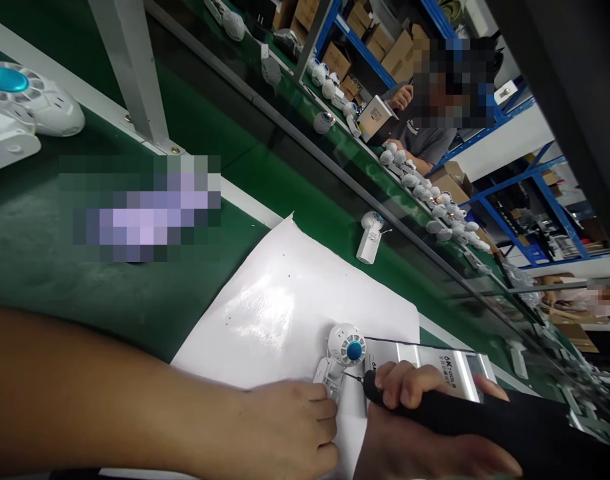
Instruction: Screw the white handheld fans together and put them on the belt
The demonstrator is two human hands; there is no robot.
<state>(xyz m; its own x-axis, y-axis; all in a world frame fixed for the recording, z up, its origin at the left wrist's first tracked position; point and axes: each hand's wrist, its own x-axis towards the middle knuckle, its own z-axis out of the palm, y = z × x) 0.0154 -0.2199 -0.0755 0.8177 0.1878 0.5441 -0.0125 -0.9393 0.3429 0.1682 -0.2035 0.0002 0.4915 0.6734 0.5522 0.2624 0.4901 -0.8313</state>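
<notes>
1. Fgnd: green bench (pixel 29 220) w/ pale edge rail (pixel 99 107), grey metal post (pixel 129 67) bolted on.
2. Beyond: 2nd green surface (pixel 265 167).
3. Bkgd: blue shelving (pixel 559 217) w/ cardboard boxes (pixel 402 57).
4. Upper R: dark beam (pixel 555 87), diag.

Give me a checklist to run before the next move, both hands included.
1. Left hand at the lower part of the white device: ok.
2. Left hand's grip firm: cannot tell, thumb hidden.
3. Right hand wrapped around the black driver: ok.
4. Driver tip seated: cannot tell, too small.
5. White sheet beneath the device: ok.
6. Free space around the right hand: not ok, silver box close by.
</notes>
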